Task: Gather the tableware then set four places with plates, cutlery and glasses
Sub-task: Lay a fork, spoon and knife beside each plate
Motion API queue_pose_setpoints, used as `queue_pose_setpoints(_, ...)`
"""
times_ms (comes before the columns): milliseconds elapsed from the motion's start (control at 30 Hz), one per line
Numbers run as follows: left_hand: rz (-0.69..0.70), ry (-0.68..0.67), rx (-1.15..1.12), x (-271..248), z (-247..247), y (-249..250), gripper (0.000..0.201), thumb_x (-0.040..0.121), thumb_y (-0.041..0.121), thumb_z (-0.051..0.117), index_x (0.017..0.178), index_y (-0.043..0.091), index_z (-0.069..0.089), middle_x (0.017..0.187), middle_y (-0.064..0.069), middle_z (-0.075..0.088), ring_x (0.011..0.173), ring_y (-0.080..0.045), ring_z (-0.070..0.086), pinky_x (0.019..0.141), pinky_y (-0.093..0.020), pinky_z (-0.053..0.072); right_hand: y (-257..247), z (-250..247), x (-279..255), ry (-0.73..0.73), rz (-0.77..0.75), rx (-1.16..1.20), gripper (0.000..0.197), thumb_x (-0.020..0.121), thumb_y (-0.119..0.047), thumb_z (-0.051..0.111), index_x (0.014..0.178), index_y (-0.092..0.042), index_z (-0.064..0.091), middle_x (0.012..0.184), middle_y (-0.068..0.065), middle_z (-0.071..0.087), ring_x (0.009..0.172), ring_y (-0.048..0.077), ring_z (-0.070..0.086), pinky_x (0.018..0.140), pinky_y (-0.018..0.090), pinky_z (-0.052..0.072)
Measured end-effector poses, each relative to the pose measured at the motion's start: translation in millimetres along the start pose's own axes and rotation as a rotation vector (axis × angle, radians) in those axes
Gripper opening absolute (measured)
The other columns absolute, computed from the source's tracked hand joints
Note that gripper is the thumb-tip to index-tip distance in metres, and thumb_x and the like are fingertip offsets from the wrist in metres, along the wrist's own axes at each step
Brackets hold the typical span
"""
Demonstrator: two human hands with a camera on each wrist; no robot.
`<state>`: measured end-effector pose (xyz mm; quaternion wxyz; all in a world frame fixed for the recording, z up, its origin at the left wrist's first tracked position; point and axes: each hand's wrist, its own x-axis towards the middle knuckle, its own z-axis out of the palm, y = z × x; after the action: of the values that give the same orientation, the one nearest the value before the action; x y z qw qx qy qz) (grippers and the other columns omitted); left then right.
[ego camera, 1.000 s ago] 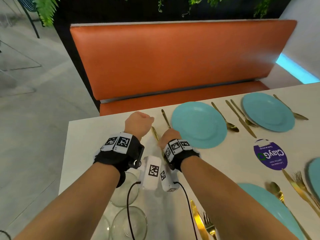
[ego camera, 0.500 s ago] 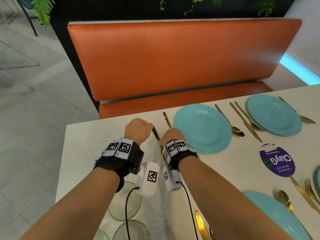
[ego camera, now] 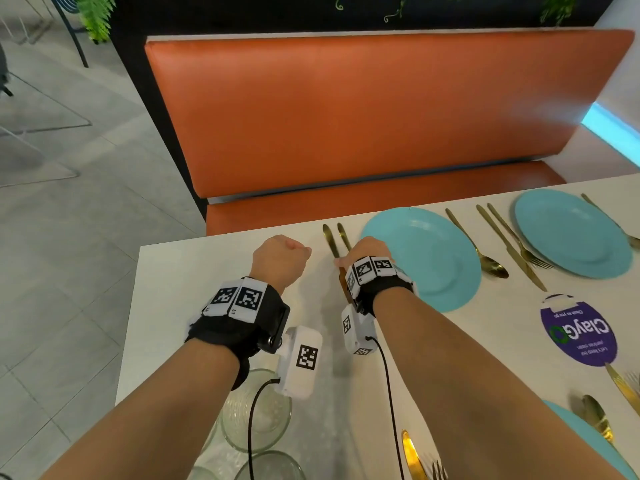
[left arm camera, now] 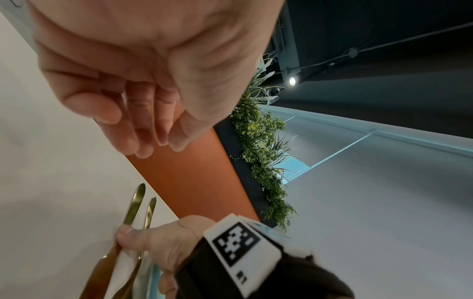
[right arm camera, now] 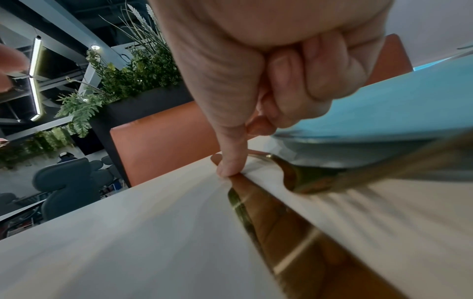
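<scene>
My left hand (ego camera: 280, 258) came off the knife (ego camera: 329, 241) and pulled back left, empty. Knife slid away from me under my right hand (ego camera: 369, 249). Its handle is now parallel alongside the fork (ego camera: 343, 235).

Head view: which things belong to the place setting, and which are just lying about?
Job: blue plates, gold knife, fork, spoon, glasses.
Lying about: purple ClayGo sign, orange bench, plants.

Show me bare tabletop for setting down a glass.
Free: white table corner left of the left hand; strip between the teal round plate and purple round sticker. Crowded: gold spoon, knife, fork between the far plates; clear glasses at the near-left edge.
</scene>
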<state>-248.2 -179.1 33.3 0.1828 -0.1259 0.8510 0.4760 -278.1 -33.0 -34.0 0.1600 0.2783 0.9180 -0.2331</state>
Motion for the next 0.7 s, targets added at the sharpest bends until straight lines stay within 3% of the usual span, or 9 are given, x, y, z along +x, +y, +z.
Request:
queue_pose_setpoints(100,0.002,-0.002,-0.011,0.0,0.1,0.7,0.031,0.092,0.02,0.053,0.061,0.02,0.048,0.079,-0.004,0.061,0.087,-0.026,0.06,0.081,-0.032,0.048,2.2,0.9,1.0,0.017,-0.002,0.001,0.045,0.079,-0.039,0.073,0.059,-0.015,0.04,0.06,-0.001,0.044,0.07,0.019,0.051,0.064,0.025,0.041)
queue_pose_setpoints(167,0.005,-0.008,-0.015,-0.7,0.9,1.1,0.03,0.092,0.02,0.053,0.062,0.02,0.049,0.086,-0.006,0.062,0.092,-0.027,0.061,0.085,-0.034,0.049,3.5,0.2,1.7,0.008,0.006,0.01,0.045,0.078,-0.039,0.073,0.059,-0.016,0.04,0.059,-0.001,0.044,0.071,0.019,0.051,0.065,0.025,0.041)
queue_pose_setpoints(400,-0.006,-0.01,-0.028,-1.6,2.8,0.1,0.029,0.092,0.02,0.055,0.063,0.022,0.051,0.088,-0.005,0.062,0.094,-0.024,0.061,0.091,-0.036,0.049,5.6,-1.5,1.9,-0.012,0.023,0.017,0.045,0.077,-0.04,0.074,0.061,-0.014,0.041,0.08,0.004,0.055,0.075,0.021,0.054,0.069,0.028,0.044)
queue_pose_setpoints(567,-0.007,-0.016,-0.032,-4.8,1.8,1.9,0.028,0.091,0.02,0.054,0.064,0.021,0.05,0.074,0.0,0.059,0.09,-0.024,0.061,0.088,-0.035,0.05,7.0,-11.1,-5.6,-0.001,-0.012,-0.02,0.042,0.079,-0.043,0.071,0.069,-0.01,0.047,0.084,0.004,0.054,0.078,0.02,0.053,0.07,0.028,0.042)
queue_pose_setpoints(700,0.025,-0.032,-0.034,-16.6,1.4,9.3,0.028,0.091,0.02,0.054,0.063,0.021,0.05,0.088,-0.006,0.062,0.091,-0.025,0.061,0.088,-0.035,0.05,14.4,-33.4,-25.0,0.042,-0.039,-0.013,0.043,0.08,-0.042,0.07,0.065,-0.011,0.044,0.085,0.004,0.054,0.078,0.021,0.052,0.069,0.028,0.042)
